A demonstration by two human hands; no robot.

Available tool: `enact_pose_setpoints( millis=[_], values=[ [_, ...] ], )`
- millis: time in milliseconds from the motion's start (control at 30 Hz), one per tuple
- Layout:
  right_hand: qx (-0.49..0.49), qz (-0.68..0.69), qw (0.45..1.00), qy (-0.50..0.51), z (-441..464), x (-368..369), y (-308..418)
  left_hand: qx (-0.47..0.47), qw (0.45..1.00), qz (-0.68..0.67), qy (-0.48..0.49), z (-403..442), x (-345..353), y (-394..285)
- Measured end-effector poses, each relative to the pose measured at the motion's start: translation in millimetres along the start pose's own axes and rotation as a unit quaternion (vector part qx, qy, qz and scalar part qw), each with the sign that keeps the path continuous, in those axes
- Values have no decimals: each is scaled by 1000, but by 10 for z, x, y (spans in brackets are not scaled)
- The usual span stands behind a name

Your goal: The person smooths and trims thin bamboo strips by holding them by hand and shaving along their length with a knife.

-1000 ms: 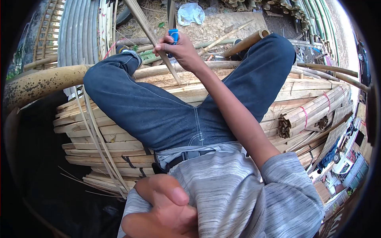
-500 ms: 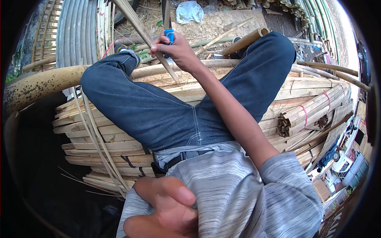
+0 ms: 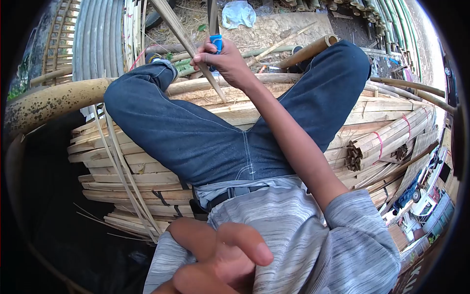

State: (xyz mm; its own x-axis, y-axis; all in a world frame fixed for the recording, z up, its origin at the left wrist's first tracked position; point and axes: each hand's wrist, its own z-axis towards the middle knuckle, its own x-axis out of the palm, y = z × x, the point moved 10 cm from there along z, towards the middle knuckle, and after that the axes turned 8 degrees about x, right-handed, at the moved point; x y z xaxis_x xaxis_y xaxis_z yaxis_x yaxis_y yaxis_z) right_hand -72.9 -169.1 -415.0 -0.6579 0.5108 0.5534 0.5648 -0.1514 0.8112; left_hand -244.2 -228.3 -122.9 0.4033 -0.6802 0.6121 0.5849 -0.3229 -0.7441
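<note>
My right hand (image 3: 223, 61) reaches out between my knees, closed on a knife with a blue handle (image 3: 216, 44). Its dark blade (image 3: 212, 17) points away from me. The thumb of the same hand presses on a long split bamboo strip (image 3: 178, 32), which slants from the top edge down to a narrow end between my thighs. Close to the camera, in front of my chest, my left hand (image 3: 225, 264) has its fingers loosely bent and apart, with nothing visible in it. Part of that hand is cut off by the bottom edge.
I sit on a stack of split bamboo slats (image 3: 132, 174). A thick bamboo pole (image 3: 58, 100) runs left of my knee. A tied bundle (image 3: 387, 139) lies at right. Ahead are a plastic bag (image 3: 238, 14), a cut bamboo tube (image 3: 311, 50) and green poles (image 3: 394, 24).
My left hand has shifted right and its thumb reaches lower. My right hand keeps its grip on the knife and strip. The whole view has slid slightly.
</note>
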Motion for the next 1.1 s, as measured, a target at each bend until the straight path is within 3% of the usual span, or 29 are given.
enact_pose_setpoints(
  millis=[133, 200, 233, 267, 367, 433, 467, 533, 567, 633, 767, 800, 867, 1100],
  values=[
    [9, 29, 999, 10, 2, -9, -23, -84, 987, 96, -96, -37, -128, 119],
    [10, 20, 1000, 0, 16, -41, -38, 96, 987, -117, 54, 115, 12, 162],
    [8, 5, 1000, -6, -1, -22, -41, 92, 991, -87, -50, 163, 75, 186],
    [1, -16, 1000, -14, 6, -47, -6, 99, 991, -78, -50, 140, 154, 151],
    [7, 8, 1000, 0, 10, -4, -10, -46, 950, -264, -158, -56, 263, 352],
    [7, -16, 1000, -8, 1, -13, -18, -143, 885, -379, -231, -247, 318, 512],
    [5, -23, 1000, -5, 20, -10, -15, -140, 886, -376, -231, -236, 271, 501],
    [8, -12, 1000, -7, 25, -22, -28, -222, 864, -449, -42, -204, 547, 496],
    [11, 0, 1000, -14, 10, -26, -48, -221, 866, -447, -42, -174, 468, 548],
    [21, 6, 1000, -20, -2, -36, -92, -127, 936, -316, 91, -8, 391, 478],
    [24, 34, 999, 3, 19, -4, -8, 24, 991, -111, 67, 277, -310, 484],
    [26, 47, 999, -2, 16, -4, 3, 26, 988, -113, 103, 292, -342, 482],
    [23, 44, 999, -11, 26, -11, 29, -16, 992, -94, 87, 250, -389, 533],
    [25, 46, 998, -23, -14, -59, 49, -7, 988, -127, 91, 184, -476, 642]
  ],
)
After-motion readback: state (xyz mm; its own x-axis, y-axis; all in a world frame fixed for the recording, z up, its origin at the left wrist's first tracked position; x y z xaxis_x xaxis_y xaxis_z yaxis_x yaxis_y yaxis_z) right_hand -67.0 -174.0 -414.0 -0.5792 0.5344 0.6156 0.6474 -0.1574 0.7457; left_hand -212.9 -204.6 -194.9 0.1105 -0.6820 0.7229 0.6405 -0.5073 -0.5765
